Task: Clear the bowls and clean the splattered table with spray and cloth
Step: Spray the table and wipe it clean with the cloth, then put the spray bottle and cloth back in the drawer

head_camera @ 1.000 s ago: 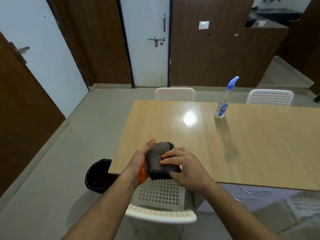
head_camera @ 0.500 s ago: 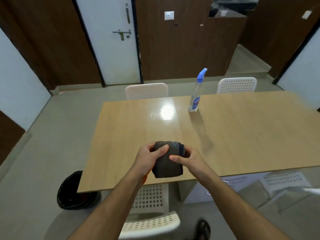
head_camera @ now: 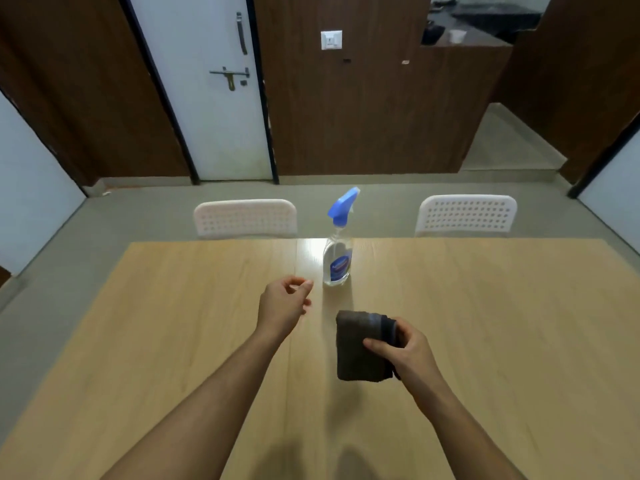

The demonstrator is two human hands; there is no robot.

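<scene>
A clear spray bottle (head_camera: 337, 261) with a blue trigger head stands upright near the far edge of the light wooden table (head_camera: 485, 323). My right hand (head_camera: 403, 348) grips a folded dark grey cloth (head_camera: 360, 344) held just above the table's middle. My left hand (head_camera: 284, 303) hovers empty over the table, fingers loosely curled and apart, a short way left of the bottle's base. No bowls are in view.
Two white perforated chairs, the left chair (head_camera: 246, 218) and the right chair (head_camera: 465, 214), stand behind the table's far edge. Beyond them is grey floor, a white door (head_camera: 207, 88) and dark wooden wall panels.
My left hand has let go of the cloth and moved forward toward the bottle. The cloth stays in my right hand. The view has shifted forward over the table; the bin and near chair are out of sight.
</scene>
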